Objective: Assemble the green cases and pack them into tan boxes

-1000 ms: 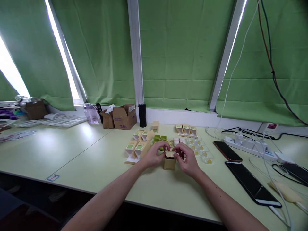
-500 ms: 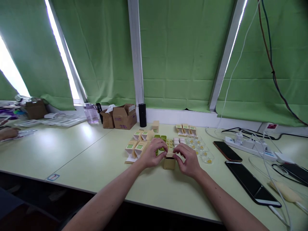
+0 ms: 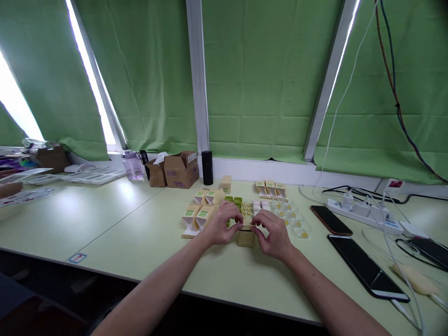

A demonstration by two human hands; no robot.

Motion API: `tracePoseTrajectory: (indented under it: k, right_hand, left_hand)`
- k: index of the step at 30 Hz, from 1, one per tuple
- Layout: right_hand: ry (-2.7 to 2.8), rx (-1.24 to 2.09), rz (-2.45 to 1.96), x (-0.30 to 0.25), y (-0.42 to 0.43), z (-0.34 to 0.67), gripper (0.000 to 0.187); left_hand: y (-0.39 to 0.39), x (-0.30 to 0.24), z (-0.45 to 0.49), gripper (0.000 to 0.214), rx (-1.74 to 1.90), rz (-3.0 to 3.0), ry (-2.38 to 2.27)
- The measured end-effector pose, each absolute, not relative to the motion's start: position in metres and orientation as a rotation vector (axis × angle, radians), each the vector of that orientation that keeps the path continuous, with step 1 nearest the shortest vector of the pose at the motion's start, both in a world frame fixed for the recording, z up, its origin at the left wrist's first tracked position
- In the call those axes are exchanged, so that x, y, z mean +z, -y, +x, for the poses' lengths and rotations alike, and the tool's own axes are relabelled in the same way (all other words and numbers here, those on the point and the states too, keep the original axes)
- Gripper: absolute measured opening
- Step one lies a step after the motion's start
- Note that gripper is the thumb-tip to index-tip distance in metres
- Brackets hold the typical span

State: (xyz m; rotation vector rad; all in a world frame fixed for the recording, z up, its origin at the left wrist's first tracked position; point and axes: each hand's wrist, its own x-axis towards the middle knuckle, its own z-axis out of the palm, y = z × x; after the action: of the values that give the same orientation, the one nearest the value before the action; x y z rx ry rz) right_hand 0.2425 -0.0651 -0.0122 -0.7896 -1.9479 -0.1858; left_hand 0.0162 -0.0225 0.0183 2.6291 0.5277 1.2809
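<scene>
A small brown cardboard box [image 3: 246, 239] stands upright on the table in front of me, its lid flap partly lowered over the opening. From the left side, my left hand [image 3: 224, 223] pinches the flap's edge between thumb and fingers. On the opposite side my right hand [image 3: 272, 232] grips the flap's other edge in the same way. Behind the hands lie green cups [image 3: 234, 200], small yellowish pieces [image 3: 247, 208], pinkish-white pieces [image 3: 261, 204] and clear round containers with yellow contents [image 3: 291, 215].
Open small boxes with green windows [image 3: 196, 217] stand to the left, and more [image 3: 270, 189] at the back. Phones [image 3: 367, 266] and a power strip [image 3: 364, 214] with cables lie right. Cardboard cartons [image 3: 181, 171] and a black cylinder [image 3: 207, 168] line the wall. Another person's hand [image 3: 10, 189] shows far left.
The box's lid flap has tipped down closer to the opening, with both hands still on it. At far left, the other person's hand has shifted and a pale sheet has been raised.
</scene>
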Motion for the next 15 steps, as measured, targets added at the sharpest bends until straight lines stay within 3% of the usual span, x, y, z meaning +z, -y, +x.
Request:
tracePoseTrajectory:
  k: [15]
  right_hand:
    - [1.953, -0.206, -0.725, -0.0126, 0.0655, 0.2396, 0.015]
  left_hand:
    - [0.0220, 0.0155, 0.0156, 0.012, 1.284, 2.723, -0.456]
